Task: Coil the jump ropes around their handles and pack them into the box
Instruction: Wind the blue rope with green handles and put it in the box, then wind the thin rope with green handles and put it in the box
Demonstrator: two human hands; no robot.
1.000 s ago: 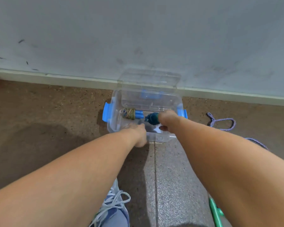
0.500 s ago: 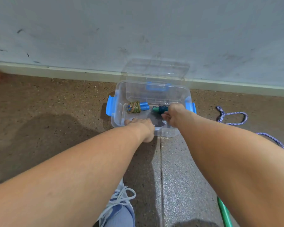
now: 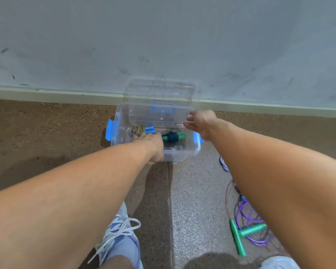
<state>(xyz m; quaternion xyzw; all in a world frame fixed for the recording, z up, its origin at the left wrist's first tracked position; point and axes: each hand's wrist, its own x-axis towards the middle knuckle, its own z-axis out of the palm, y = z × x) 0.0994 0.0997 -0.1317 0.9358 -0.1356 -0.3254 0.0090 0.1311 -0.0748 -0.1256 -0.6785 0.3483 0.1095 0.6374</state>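
Observation:
A clear plastic box (image 3: 194, 151) with blue latches stands on the floor against the wall, its clear lid (image 3: 160, 90) raised behind it. Inside lie two coiled jump ropes: one with blue handles (image 3: 144, 130) at the left and a dark teal one with green handles (image 3: 173, 136) at the right. My left hand (image 3: 153, 147) is over the box's front rim, its fingers curled inside next to the blue-handled rope. At the lid's right edge is my right hand (image 3: 202, 123), fingers spread and nothing in it.
A loose purple rope with green handles (image 3: 248, 232) lies on the floor at the lower right. A purple-and-white braided rope (image 3: 223, 164) shows beside my right forearm. My shoes (image 3: 120, 241) are near the bottom edge. The wall's skirting (image 3: 47, 94) runs behind the box.
My right hand let go of the green-handled coiled rope, which now lies in the box, and rose to the lid's right edge. My left hand stayed on the front rim.

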